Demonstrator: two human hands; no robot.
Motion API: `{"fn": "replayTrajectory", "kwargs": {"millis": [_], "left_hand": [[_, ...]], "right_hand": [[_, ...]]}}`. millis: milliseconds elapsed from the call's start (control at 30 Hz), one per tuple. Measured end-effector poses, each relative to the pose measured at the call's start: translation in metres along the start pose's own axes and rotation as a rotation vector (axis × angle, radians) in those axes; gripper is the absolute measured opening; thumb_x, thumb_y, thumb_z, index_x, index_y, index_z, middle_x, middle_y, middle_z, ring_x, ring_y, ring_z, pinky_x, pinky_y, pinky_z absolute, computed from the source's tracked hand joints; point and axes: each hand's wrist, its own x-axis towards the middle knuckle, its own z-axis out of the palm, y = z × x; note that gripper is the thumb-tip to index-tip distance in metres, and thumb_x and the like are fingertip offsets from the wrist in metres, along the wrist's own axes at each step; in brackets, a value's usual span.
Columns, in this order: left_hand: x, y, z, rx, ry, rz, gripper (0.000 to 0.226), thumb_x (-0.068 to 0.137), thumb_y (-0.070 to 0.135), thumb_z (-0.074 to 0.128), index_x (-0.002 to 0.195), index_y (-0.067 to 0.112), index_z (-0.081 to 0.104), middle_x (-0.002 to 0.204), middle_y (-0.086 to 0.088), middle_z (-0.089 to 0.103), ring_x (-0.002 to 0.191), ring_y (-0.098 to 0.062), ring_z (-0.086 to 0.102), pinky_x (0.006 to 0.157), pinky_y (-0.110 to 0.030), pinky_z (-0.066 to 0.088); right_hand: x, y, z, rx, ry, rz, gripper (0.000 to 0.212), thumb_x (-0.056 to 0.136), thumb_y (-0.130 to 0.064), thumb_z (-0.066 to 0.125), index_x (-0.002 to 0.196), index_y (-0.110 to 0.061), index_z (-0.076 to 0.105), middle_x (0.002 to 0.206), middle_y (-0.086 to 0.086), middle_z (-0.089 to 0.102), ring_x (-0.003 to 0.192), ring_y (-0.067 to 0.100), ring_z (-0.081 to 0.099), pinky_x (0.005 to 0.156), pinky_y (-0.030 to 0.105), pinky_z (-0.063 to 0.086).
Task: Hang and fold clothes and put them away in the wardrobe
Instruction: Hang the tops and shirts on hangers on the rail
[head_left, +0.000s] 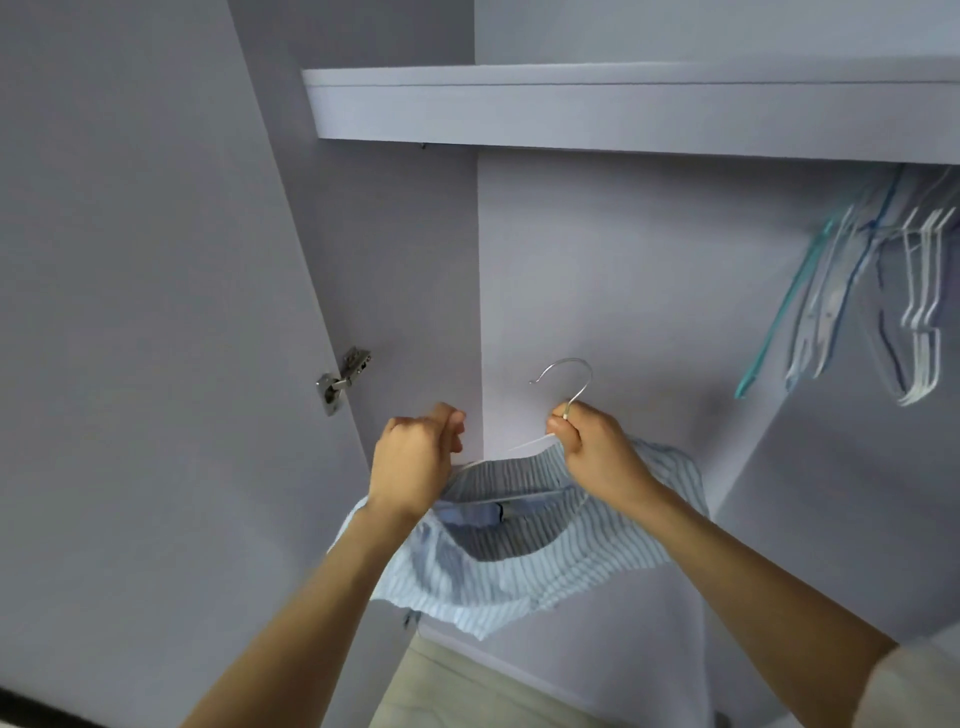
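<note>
Right at the centre of the frame, both hands are raised in front of the open wardrobe (649, 260), working a blue-and-white striped garment (498, 571) onto a white hanger (530, 444). The right hand (592, 447) has its fingers curled tight around the hanger's neck, just below the metal hook (566, 371), which stands upright and free above the knuckles. The left hand (415, 457), a little left of centre, has its fingers bent and bunched together at the garment's upper edge, where the hanger's left shoulder runs; whether they pinch cloth, wire or both cannot be told. The garment hangs below both hands, its opening spread over the hanger bar and its lower edge loose and blurred. Above, a shelf (623, 104) crosses the upper part of the frame. At the upper right, a bunch of bare hangers (883, 301) dangles under it, white, blue and teal. On the left, the open door (130, 312) shows a metal hinge (343, 379).
</note>
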Motion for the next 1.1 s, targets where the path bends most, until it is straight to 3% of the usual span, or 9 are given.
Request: {"fn": "replayTrajectory", "kwargs": {"millis": [133, 267, 467, 700, 767, 800, 900, 1000, 1100], "left_hand": [[0.006, 0.0, -0.012, -0.069, 0.075, -0.017, 0.064, 0.085, 0.059, 0.023, 0.094, 0.013, 0.068, 0.085, 0.001, 0.073, 0.074, -0.027, 0.067, 0.067, -0.033, 0.051], [-0.01, -0.026, -0.009, -0.085, -0.194, 0.07, 0.086, 0.073, 0.08, 0.033, 0.115, 0.012, 0.065, 0.11, -0.002, 0.069, 0.095, -0.021, 0.066, 0.084, -0.029, 0.049], [-0.011, -0.029, 0.0, -0.027, 0.008, 0.141, 0.042, 0.081, 0.044, 0.047, 0.082, 0.012, 0.074, 0.072, 0.0, 0.071, 0.065, -0.027, 0.063, 0.068, -0.017, 0.037], [-0.009, -0.009, -0.01, 0.013, 0.203, 0.181, 0.035, 0.086, 0.04, 0.047, 0.083, 0.017, 0.074, 0.077, 0.005, 0.072, 0.078, -0.014, 0.054, 0.079, -0.027, 0.041], [-0.003, -0.007, -0.012, 0.172, 0.005, 0.204, 0.025, 0.085, 0.036, 0.047, 0.077, 0.021, 0.066, 0.074, 0.002, 0.069, 0.078, -0.022, 0.06, 0.075, -0.028, 0.038], [-0.002, -0.008, -0.011, 0.265, -0.147, 0.188, 0.021, 0.086, 0.036, 0.047, 0.086, 0.022, 0.063, 0.086, 0.0, 0.069, 0.087, -0.027, 0.062, 0.078, -0.03, 0.039], [-0.014, -0.014, -0.005, 0.353, -0.508, 0.072, 0.061, 0.088, 0.054, 0.026, 0.14, 0.025, 0.039, 0.14, 0.003, 0.047, 0.124, -0.024, 0.048, 0.104, -0.037, 0.033], [-0.019, -0.003, 0.006, 0.218, -0.459, 0.113, 0.057, 0.096, 0.05, 0.027, 0.148, 0.025, 0.021, 0.147, 0.004, 0.034, 0.131, -0.02, 0.039, 0.11, -0.035, 0.025], [-0.012, 0.001, 0.011, 0.198, -0.31, 0.105, 0.038, 0.099, 0.038, 0.032, 0.128, 0.024, 0.053, 0.13, 0.003, 0.049, 0.111, -0.025, 0.056, 0.095, -0.031, 0.035]], "right_hand": [[-0.008, 0.008, -0.004, -0.072, 0.036, 0.004, 0.035, 0.085, -0.02, 0.03, 0.078, 0.001, 0.057, 0.082, 0.018, 0.063, 0.077, 0.035, 0.059, 0.072, 0.038, 0.043], [-0.008, 0.015, -0.021, 0.005, 0.195, 0.111, 0.033, 0.085, -0.017, 0.036, 0.077, 0.005, 0.059, 0.075, 0.015, 0.062, 0.07, 0.02, 0.052, 0.064, 0.022, 0.029], [-0.01, 0.011, -0.025, 0.023, 0.224, 0.152, 0.022, 0.093, 0.0, 0.043, 0.076, -0.001, 0.057, 0.074, 0.003, 0.052, 0.069, 0.019, 0.045, 0.062, 0.019, 0.026], [-0.015, 0.005, -0.024, -0.12, 0.102, 0.091, 0.037, 0.086, -0.023, 0.032, 0.078, 0.003, 0.058, 0.079, 0.019, 0.062, 0.075, 0.034, 0.058, 0.07, 0.035, 0.039], [-0.014, 0.002, -0.025, -0.103, 0.137, 0.06, 0.036, 0.086, -0.021, 0.034, 0.079, 0.004, 0.059, 0.079, 0.02, 0.063, 0.075, 0.036, 0.059, 0.071, 0.038, 0.042], [-0.013, 0.001, -0.026, -0.093, 0.15, 0.052, 0.035, 0.086, -0.02, 0.035, 0.079, 0.004, 0.059, 0.079, 0.02, 0.062, 0.075, 0.036, 0.059, 0.072, 0.039, 0.043], [-0.012, -0.002, -0.026, -0.12, 0.164, 0.036, 0.034, 0.087, -0.019, 0.035, 0.077, 0.004, 0.058, 0.077, 0.02, 0.061, 0.074, 0.037, 0.058, 0.07, 0.041, 0.042], [-0.011, -0.006, -0.021, -0.083, 0.184, 0.044, 0.03, 0.087, -0.015, 0.04, 0.075, 0.004, 0.059, 0.073, 0.018, 0.061, 0.067, 0.031, 0.056, 0.066, 0.034, 0.038], [-0.01, -0.011, -0.015, 0.066, 0.174, 0.05, 0.021, 0.09, -0.009, 0.049, 0.077, 0.003, 0.06, 0.071, 0.003, 0.056, 0.065, 0.007, 0.046, 0.063, 0.019, 0.031]]}}
